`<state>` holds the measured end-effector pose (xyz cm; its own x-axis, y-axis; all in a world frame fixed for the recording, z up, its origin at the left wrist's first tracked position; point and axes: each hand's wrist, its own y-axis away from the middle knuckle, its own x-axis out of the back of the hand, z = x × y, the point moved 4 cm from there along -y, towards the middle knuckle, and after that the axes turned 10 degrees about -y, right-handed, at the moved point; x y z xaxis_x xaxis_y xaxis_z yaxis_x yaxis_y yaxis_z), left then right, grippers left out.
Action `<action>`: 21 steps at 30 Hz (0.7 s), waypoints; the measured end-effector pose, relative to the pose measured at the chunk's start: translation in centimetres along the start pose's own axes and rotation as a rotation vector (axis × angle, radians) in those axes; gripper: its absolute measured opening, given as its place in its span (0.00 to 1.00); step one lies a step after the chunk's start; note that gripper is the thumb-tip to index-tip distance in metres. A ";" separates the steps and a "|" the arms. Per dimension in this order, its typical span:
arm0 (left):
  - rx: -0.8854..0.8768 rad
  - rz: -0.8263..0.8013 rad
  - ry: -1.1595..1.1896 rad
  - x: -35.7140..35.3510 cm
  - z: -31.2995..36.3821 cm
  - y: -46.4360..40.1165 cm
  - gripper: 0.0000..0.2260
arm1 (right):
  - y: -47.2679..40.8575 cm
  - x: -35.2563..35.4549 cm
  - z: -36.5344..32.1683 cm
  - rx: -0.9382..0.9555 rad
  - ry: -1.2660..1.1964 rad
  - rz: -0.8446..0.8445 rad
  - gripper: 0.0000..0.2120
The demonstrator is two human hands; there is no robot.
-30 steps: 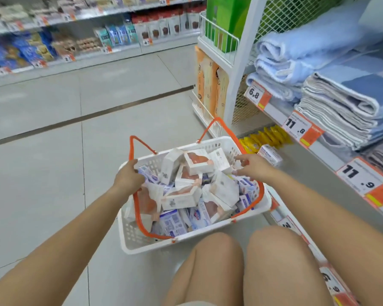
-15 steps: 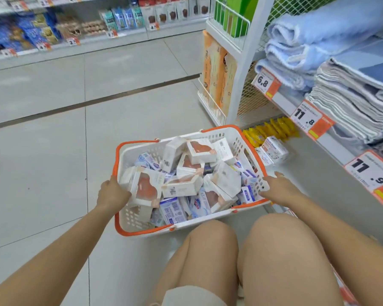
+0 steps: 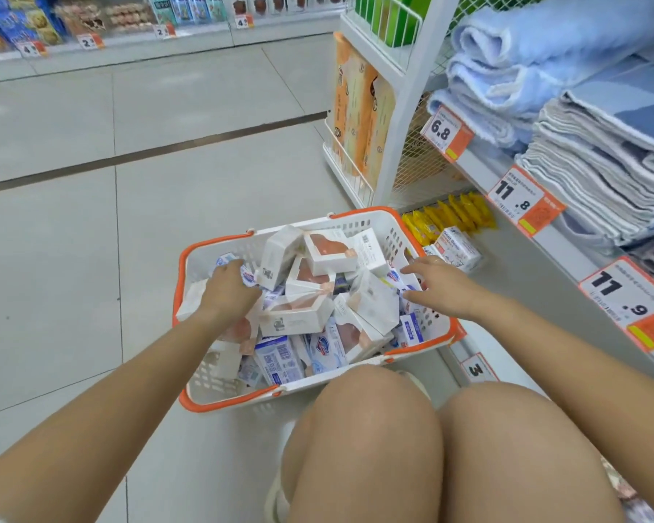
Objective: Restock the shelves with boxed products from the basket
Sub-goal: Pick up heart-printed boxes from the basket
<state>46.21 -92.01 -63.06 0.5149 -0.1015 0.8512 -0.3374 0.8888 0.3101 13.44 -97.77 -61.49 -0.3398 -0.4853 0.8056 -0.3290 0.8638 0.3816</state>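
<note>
A white basket with an orange rim (image 3: 370, 211) stands on the floor in front of my knees. It is heaped with white boxes with a pink window (image 3: 329, 251) and small blue-and-white boxes (image 3: 280, 360). My left hand (image 3: 227, 290) is inside the basket at its left side, fingers curled round one small blue-and-white box (image 3: 247, 276). My right hand (image 3: 440, 285) hovers over the boxes at the right side with fingers spread, holding nothing. Just beyond it, one blue-and-white box (image 3: 457, 249) lies on the grey bottom shelf (image 3: 525, 288).
Yellow packets (image 3: 450, 217) line the back of the bottom shelf. Folded towels (image 3: 601, 164) fill the shelf above, with orange price tags (image 3: 521, 200) along its edge. A white wire rack (image 3: 359, 118) with orange packs stands behind the basket. Tiled aisle floor lies to the left.
The basket was set down and its handles dropped. Both hands left the rim and moved in over the boxes; my left hand closed on a small box.
</note>
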 end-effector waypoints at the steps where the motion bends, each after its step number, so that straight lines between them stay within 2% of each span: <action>1: -0.013 0.008 0.004 -0.5 0.4 -0.3 0.26 | -0.6 -0.2 0.0 0.009 0.008 -0.009 0.24; 6: -0.232 -0.046 0.025 -3.5 2.3 -0.4 0.29 | -3.3 -1.9 0.5 0.005 -0.031 -0.038 0.28; 8: -0.369 -0.100 -0.074 -4.8 3.3 0.1 0.32 | -4.2 -3.1 0.6 -0.007 -0.034 -0.078 0.33; 10: -0.501 -0.143 -0.213 -6.2 4.2 0.1 0.39 | -4.8 -4.5 0.8 0.004 0.013 -0.113 0.39; 12: -0.556 -0.184 -0.347 -7.9 4.6 -0.1 0.46 | -5.3 -6.0 1.0 0.018 0.092 -0.089 0.45; 16: -0.579 -0.112 -0.576 -9.8 4.7 -0.4 0.40 | -5.9 -8.8 0.9 -0.013 0.198 0.051 0.52; 21: -0.543 0.014 -0.572 -9.8 3.9 -0.1 0.26 | -6.4 -9.8 0.7 -0.083 0.234 0.126 0.45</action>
<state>38.13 -92.87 -69.77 -0.0220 -0.1720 0.9848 0.1676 0.9705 0.1733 18.23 -98.61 -72.13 -0.1576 -0.3368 0.9283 -0.2201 0.9284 0.2995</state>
